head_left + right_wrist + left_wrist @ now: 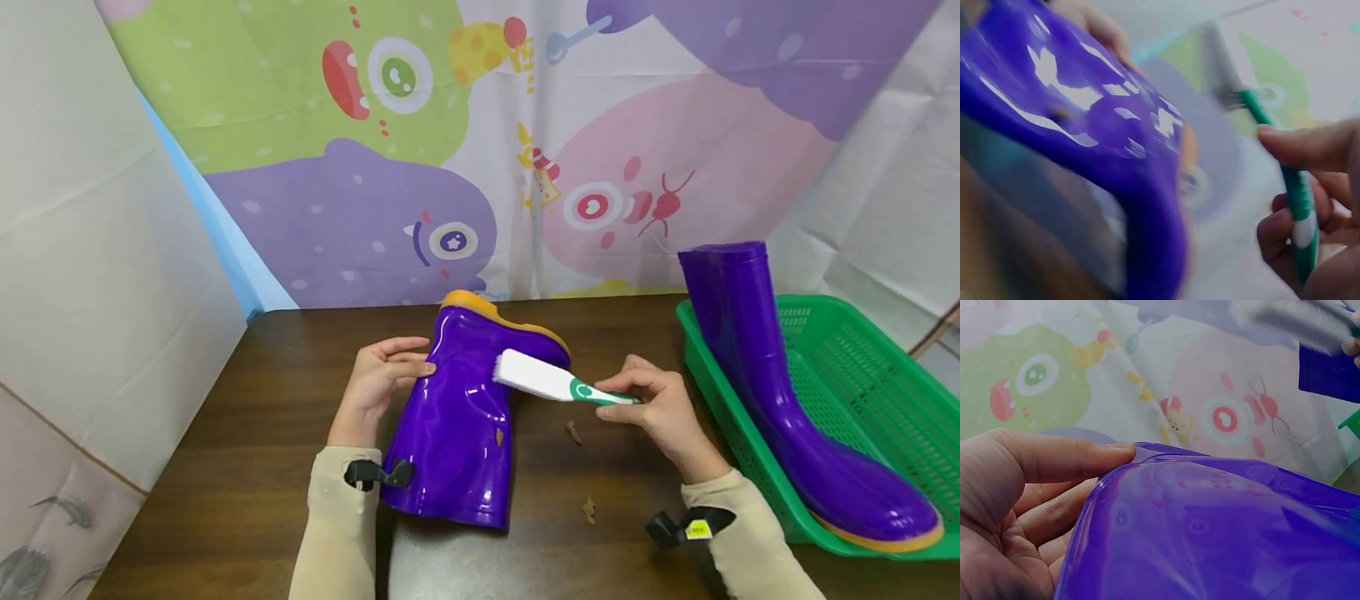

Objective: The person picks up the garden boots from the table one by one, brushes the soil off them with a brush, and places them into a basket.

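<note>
A shiny purple rubber boot (457,417) with an orange sole lies on the table, its shaft opening towards me and its toe pointing right. My left hand (375,383) grips its left side near the ankle, thumb (1085,459) on the edge and the other fingers partly hidden behind. My right hand (660,408) holds a white and green scrub brush (536,377) by its handle (1300,200). In the head view the bristles are beside the boot's ankle; whether they touch it I cannot tell. A small brown smudge (499,437) shows on the shaft.
A second purple boot (765,392) leans in a green plastic basket (892,350) at the right. Brown crumbs (589,510) lie on the dark wooden table (225,467). A cartoon-printed curtain (300,225) hangs behind, and white sheets stand on both sides.
</note>
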